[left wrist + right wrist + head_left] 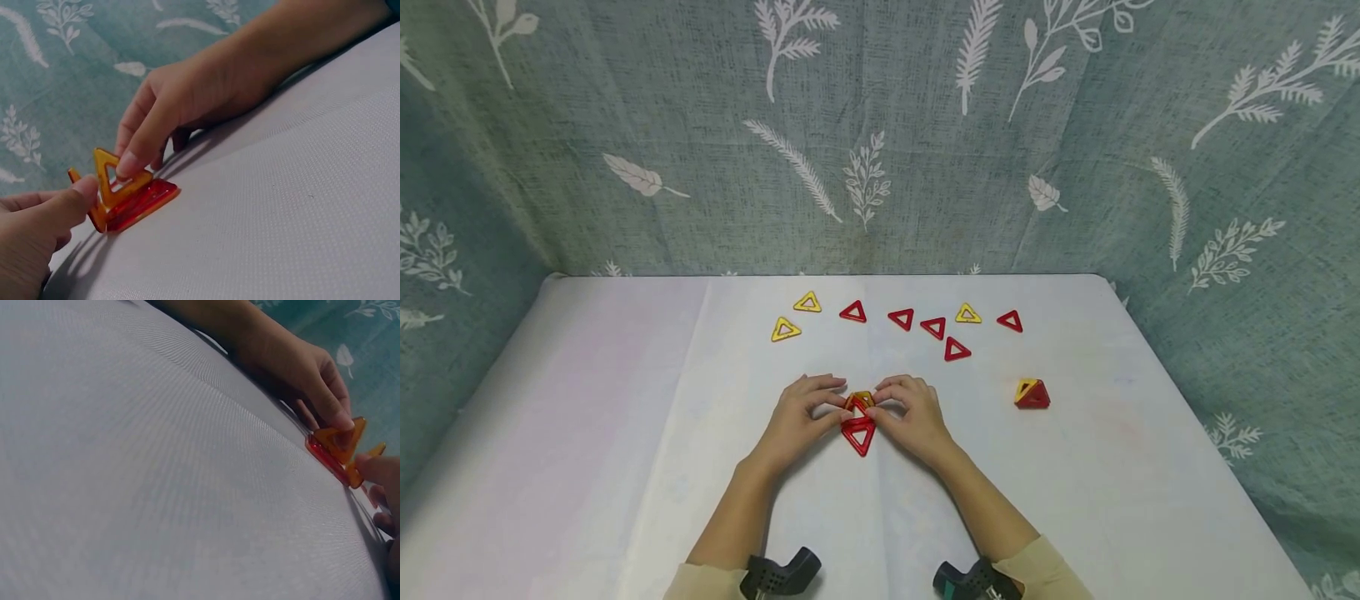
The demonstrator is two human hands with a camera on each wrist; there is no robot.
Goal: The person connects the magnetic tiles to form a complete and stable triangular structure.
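Observation:
Small translucent magnetic triangle tiles stand joined between the two hands at the front middle. A red triangle tile [862, 451] lies flat on the side nearest me, and yellow-orange tiles [100, 164] lean upright beside it. The left hand [805, 413] pinches one raised tile, its thumb on the outer face. From the other side, the right hand [916, 418] pinches another raised tile between thumb and fingers. In the left wrist view, the raised tiles meet the red tile [164, 189] along low edges. Fingertips hide part of the cluster.
Loose red triangles [958, 357] and yellow triangles [775, 336] lie scattered farther back on the white table [625, 417]. To the right sits a small red and yellow pyramid [1035, 397]. A green leaf-patterned cloth [700, 225] rises behind the table.

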